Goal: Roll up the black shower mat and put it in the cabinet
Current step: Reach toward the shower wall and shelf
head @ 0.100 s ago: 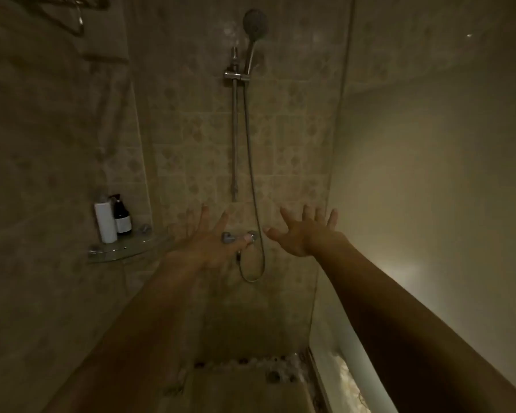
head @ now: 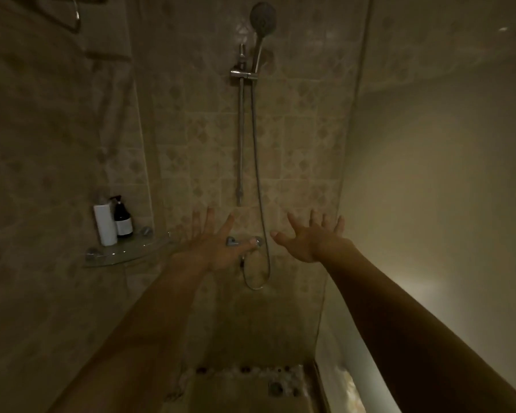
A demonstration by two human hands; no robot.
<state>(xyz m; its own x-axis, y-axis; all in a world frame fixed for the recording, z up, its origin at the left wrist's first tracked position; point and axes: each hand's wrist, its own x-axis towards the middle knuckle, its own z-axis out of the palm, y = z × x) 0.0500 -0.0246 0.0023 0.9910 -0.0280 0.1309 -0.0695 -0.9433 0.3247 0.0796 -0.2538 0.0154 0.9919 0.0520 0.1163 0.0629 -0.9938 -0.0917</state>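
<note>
The light is dim inside a tiled shower stall. A dark flat mat (head: 239,397) lies on the pebbled shower floor at the bottom edge of the view, partly cut off and partly hidden by my left forearm. My left hand (head: 215,248) and my right hand (head: 313,242) are both stretched out ahead at mid height, palms forward and fingers spread, holding nothing. They are well above the mat. My left hand overlaps the chrome mixer tap (head: 231,241) on the back wall. No cabinet is in view.
A shower head (head: 262,17) hangs on a rail with a looping hose (head: 258,281). A glass corner shelf (head: 125,251) on the left holds a white bottle (head: 105,223) and a dark pump bottle (head: 122,219). A round drain (head: 276,388) sits by the mat. A plain wall closes the right side.
</note>
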